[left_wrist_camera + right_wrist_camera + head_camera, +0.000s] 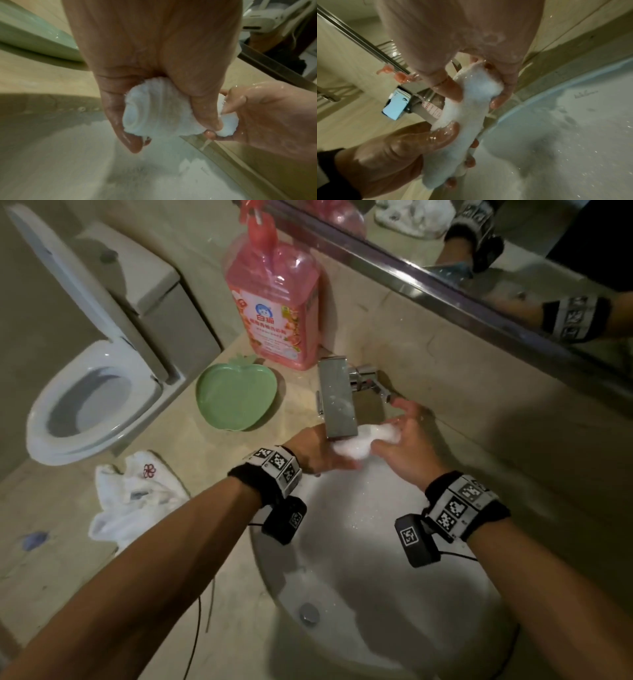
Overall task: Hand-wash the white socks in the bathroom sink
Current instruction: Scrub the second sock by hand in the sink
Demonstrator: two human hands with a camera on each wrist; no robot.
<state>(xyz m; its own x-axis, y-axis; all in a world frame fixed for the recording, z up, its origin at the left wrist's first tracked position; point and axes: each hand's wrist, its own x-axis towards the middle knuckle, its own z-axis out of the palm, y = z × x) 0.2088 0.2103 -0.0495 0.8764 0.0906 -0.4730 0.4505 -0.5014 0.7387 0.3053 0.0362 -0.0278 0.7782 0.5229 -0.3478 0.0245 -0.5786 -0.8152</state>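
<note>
Both hands, left hand (322,451) and right hand (407,440), pinch the wet fluffy white sock (356,440) stretched under the chrome tap (337,398), likely rinsing over the white ceramic sink (376,559).

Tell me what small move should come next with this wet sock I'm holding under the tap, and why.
Probably twist the two ends against each other to wring it. The left hand and right hand each grip one end of the rolled white sock just under the faucet, over the sink, so squeezed-out water would fall into the basin. More white socks wait on the counter.
</note>
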